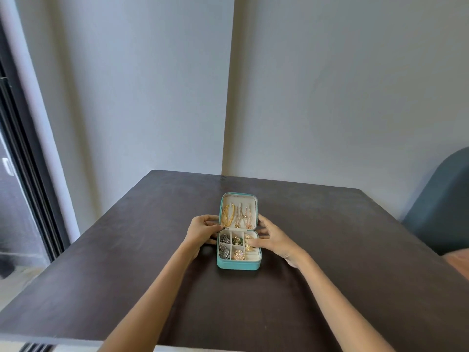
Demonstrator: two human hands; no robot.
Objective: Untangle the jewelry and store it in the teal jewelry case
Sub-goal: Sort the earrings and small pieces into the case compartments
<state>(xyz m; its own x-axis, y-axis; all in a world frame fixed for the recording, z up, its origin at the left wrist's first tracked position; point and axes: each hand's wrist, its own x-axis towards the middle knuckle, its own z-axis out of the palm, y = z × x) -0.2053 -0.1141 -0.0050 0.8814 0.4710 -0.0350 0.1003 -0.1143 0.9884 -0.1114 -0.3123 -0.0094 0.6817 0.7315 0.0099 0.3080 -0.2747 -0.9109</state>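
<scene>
The teal jewelry case lies open on the dark table, its lid folded back away from me. Gold chains and rose-gold chains hang inside the lid. The base compartments hold silver and green pieces, a gold cluster and gold rings. My left hand holds the case's left side at the hinge, thumb and fingers curled around the edge. At the right edge, my right hand rests with fingers spread, its fingertips touching the gold rings.
The dark wooden table fills the lower view, its far edge against a pale wall. A blue-grey chair back stands at the right. A dark window frame runs down the left.
</scene>
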